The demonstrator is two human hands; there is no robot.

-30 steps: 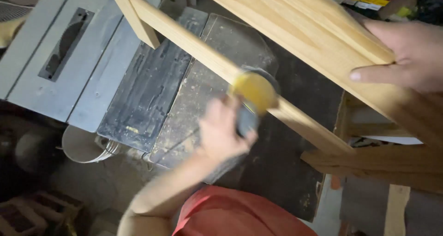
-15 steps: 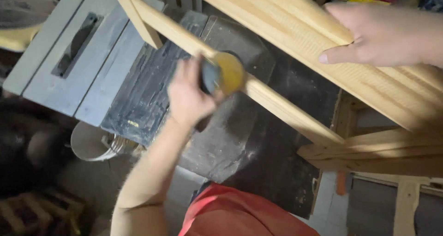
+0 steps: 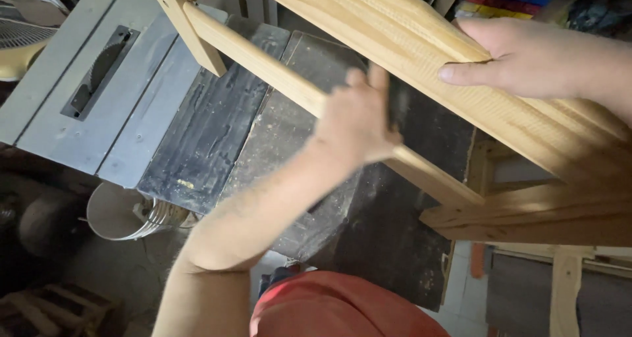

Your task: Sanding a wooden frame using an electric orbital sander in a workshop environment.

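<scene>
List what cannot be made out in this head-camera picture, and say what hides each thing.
- Head view: the dark block in the left hand is blurred by motion and mostly covered by fingers.
- Head view: the wooden frame is cut off by the top and right edges.
- Head view: the right hand hides its own thumb behind the board.

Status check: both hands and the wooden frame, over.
Left hand shut on dark sanding block, against thin rail. Right hand gripping wooden frame. Nothing in the way.

Both forearms bare, no sleeves or gloves; left hand (image 3: pixel 355 123) and right hand (image 3: pixel 526 57) ringless; coral-red garment (image 3: pixel 342 307) below
</scene>
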